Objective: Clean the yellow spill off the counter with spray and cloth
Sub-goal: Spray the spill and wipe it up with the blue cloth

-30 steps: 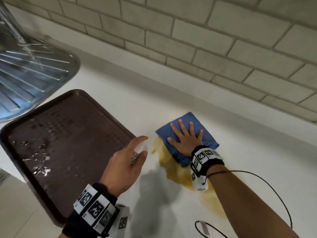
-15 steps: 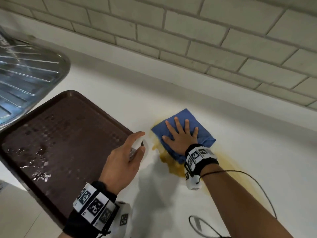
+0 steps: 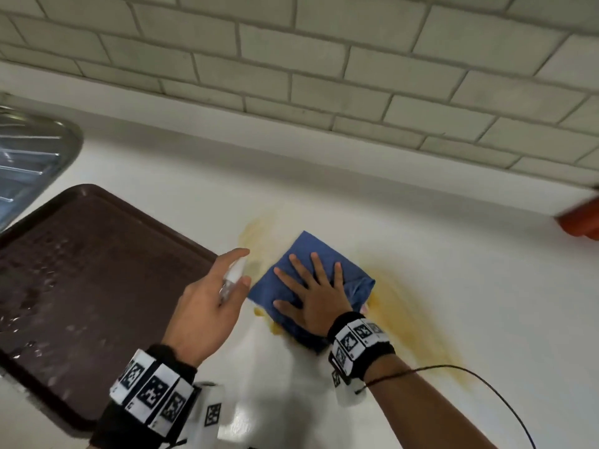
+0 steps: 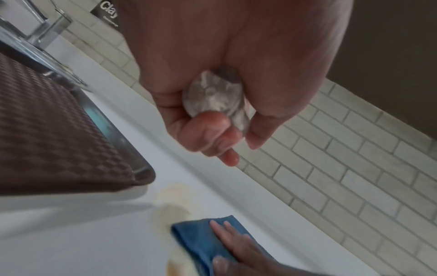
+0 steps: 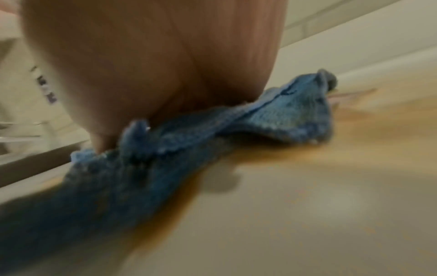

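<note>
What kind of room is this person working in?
Most likely a kitchen: a steel sink drainboard set in a white counter, a tiled wall behind it, and a brown serving tray.

The left hand (image 3: 207,306) hides most of the spray bottle (image 3: 234,275); the blue cloth (image 5: 165,149) is blurred.

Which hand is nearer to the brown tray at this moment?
Left. The left hand, gripping the spray bottle, hovers just off the brown tray corner. The right hand lies farther off, pressed flat on the blue cloth over the yellow spill.
</note>
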